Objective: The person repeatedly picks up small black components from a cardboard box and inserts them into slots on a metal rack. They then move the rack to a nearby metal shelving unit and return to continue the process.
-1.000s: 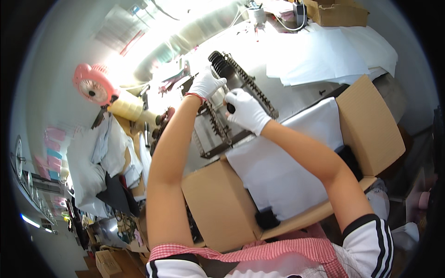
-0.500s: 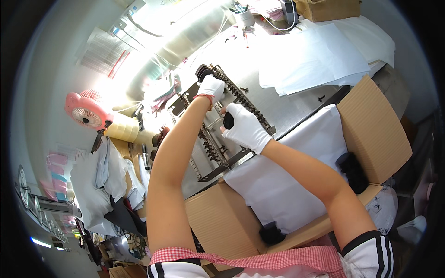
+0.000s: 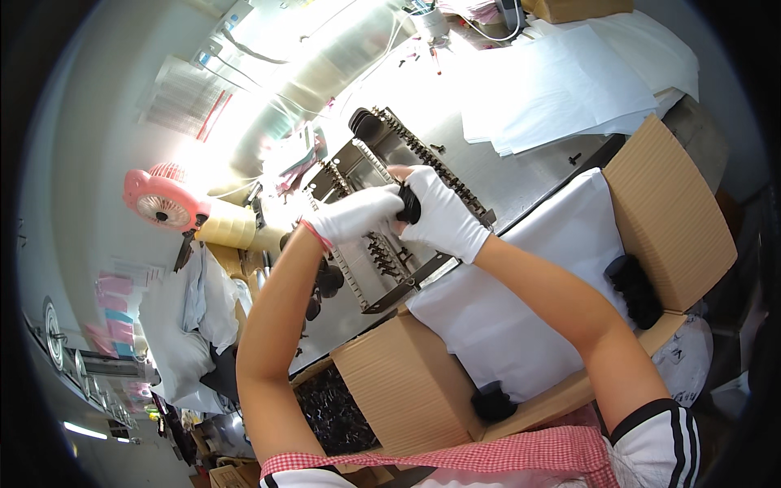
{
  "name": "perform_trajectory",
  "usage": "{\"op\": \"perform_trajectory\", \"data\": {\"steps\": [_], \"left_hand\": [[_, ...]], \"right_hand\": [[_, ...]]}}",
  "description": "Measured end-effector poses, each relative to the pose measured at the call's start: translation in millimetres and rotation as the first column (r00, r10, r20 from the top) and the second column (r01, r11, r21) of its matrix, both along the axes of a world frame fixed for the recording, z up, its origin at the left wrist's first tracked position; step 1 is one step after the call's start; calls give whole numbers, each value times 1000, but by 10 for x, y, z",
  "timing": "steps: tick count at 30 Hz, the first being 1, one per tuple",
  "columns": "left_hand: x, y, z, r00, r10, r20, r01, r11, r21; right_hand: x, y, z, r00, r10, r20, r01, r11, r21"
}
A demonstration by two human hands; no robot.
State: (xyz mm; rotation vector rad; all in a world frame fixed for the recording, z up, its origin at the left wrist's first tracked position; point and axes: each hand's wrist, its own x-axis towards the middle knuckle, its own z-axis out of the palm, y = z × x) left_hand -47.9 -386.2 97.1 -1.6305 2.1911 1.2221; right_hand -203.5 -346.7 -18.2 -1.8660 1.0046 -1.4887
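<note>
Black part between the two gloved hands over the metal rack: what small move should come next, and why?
Probably lower the black part onto the metal rack just below it. Both the left hand and the right hand pinch it right above the rack's middle rows of pegs, and similar black parts already sit at the rack's far end. Which peg is free cannot be told.

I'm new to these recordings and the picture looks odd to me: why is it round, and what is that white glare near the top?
Head view: a fisheye lens bends straight edges, so the cardboard box curves and the corners go black. Strong light washes out the table at upper centre, hiding detail there. The gloved left hand and right hand at the metal rack are sharp; the pink fan is partly overexposed.
</note>
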Motion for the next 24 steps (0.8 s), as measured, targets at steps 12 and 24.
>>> {"op": "perform_trajectory", "data": {"steps": [12, 24], "left_hand": [[274, -1900, -850, 991, 116, 64, -8, 533, -846], [-117, -1260, -519, 850, 326, 414, 147, 607, -781]], "right_hand": [[-6, -1, 38, 995, -28, -91, 45, 981, 191], [42, -36, -32, 987, -159, 25, 155, 981, 119]]}}
